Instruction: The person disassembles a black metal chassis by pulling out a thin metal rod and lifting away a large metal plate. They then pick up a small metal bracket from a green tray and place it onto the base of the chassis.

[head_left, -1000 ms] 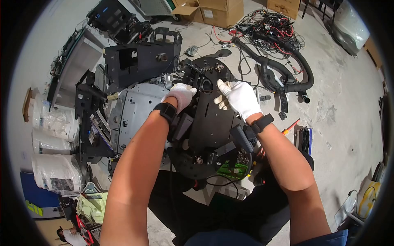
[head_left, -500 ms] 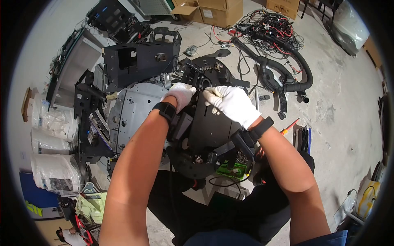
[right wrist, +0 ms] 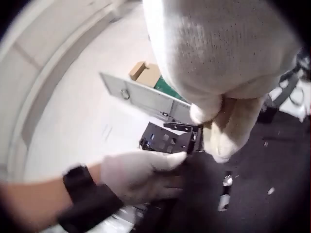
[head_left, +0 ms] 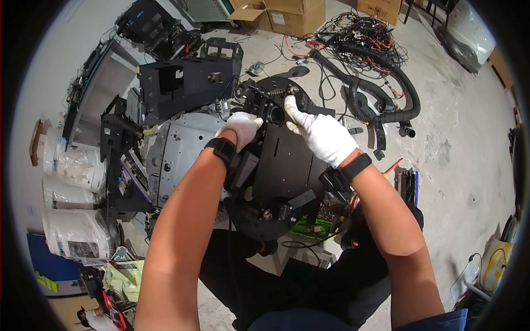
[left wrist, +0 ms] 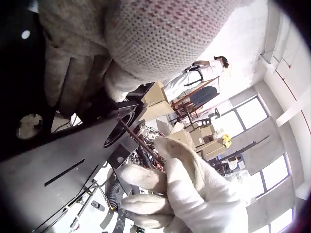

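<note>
In the head view, the black machine frame (head_left: pixel 281 160) lies below both white-gloved hands. My left hand (head_left: pixel 243 127) stays at its left edge, fingers curled over the black metal near a round hole (head_left: pixel 276 115); the fingertips are partly hidden in shadow. Right of the hole is my right hand (head_left: pixel 326 132), index finger raised toward a spring and bolt (head_left: pixel 292 89). A thin dark rod (left wrist: pixel 138 140) runs, in the left wrist view, from beside the left thumb tip to between the right thumb and fingers. The right wrist view shows the right fingers (right wrist: pixel 231 128) bent over the frame.
A silver plate (head_left: pixel 190 149) adjoins the frame on the left, with a black bracket housing (head_left: pixel 187 83) behind it. Corrugated hose (head_left: pixel 408 91) and tangled wires (head_left: pixel 364 47) lie on the floor at upper right. A green tray (head_left: pixel 312 227) sits near the person's legs.
My right hand first swung left toward the left hand, then back right, with its index finger now raised farther up the frame. The left hand keeps its place.
</note>
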A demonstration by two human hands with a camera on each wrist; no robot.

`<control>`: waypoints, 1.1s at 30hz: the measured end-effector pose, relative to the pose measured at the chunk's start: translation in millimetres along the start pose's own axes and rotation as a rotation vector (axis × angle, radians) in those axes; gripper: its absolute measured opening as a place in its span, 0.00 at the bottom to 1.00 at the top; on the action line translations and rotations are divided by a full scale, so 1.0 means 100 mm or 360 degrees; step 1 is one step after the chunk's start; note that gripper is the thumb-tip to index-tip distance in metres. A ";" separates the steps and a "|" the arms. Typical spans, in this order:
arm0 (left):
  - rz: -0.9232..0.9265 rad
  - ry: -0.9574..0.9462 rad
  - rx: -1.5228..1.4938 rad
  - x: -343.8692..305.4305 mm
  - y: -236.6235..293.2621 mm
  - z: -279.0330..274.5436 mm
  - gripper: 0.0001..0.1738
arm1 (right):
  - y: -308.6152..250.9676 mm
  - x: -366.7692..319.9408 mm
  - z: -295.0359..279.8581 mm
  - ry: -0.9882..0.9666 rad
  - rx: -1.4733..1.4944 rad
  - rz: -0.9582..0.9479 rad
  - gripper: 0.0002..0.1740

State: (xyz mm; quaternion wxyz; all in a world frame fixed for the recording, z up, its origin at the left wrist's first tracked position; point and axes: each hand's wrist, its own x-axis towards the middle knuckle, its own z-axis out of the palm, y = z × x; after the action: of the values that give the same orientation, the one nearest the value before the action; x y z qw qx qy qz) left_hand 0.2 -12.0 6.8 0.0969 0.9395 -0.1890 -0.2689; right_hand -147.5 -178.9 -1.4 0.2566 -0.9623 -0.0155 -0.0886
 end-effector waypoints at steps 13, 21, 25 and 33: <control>-0.0027 -0.0049 -0.0091 -0.01 0.02 -0.01 0.21 | 0.11 0.07 0.03 -0.0011 0.0158 0.0276 0.11; 0.0000 -0.0012 -0.0028 -0.01 0.02 -0.01 0.22 | -0.09 0.07 0.03 0.0385 0.0290 0.0538 0.27; 0.0018 -0.0004 -0.0120 0.02 -0.03 0.02 0.22 | -0.07 0.10 0.16 0.0550 0.0352 0.0476 0.18; 0.0007 -0.0034 -0.0099 0.04 -0.02 0.02 0.22 | -0.03 0.16 0.17 0.0534 0.0891 0.0703 0.15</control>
State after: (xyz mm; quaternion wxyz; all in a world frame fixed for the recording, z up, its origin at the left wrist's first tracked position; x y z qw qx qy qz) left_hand 2.9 -12.4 2.9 0.1246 0.9326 -0.1838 -0.2845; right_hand -128.8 -167.7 -11.1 0.5208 -0.8075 0.2107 -0.1798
